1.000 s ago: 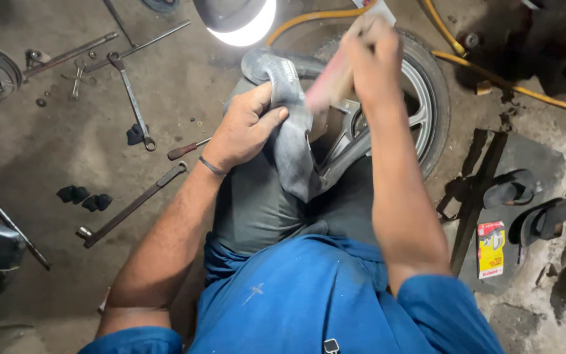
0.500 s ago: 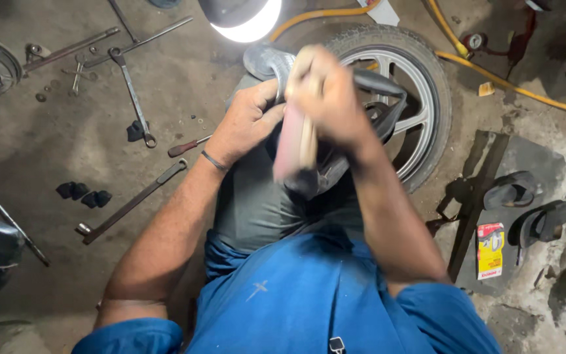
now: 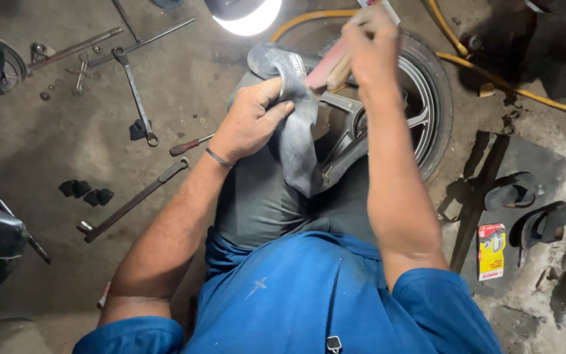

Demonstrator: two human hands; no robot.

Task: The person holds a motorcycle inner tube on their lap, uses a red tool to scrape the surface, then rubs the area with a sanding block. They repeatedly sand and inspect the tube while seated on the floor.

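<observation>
While the left hand [image 3: 251, 121] gripped the grey rubber inner tube [image 3: 294, 124] draped over the knee, the right hand [image 3: 369, 40] closed round a reddish flat rasp [image 3: 325, 67] laid against it: roughening the rubber, apparently; steady strokes needed. Beyond: spoked alloy wheel [image 3: 409, 98], yellow hose [image 3: 512, 82], steel spanner [image 3: 134, 92], gritty concrete floor [image 3: 47, 151].

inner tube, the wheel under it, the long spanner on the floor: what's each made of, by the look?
Inner tube: dark grey rubber, matte; it folds limply over the left hand.
Wheel: black rubber tyre around grey spokes, probably cast alloy with a dull sheen.
Long spanner: bare steel by its grey metallic glint, somewhat grimy.
Tool in the right hand: pinkish, blurred; material unclear.
</observation>
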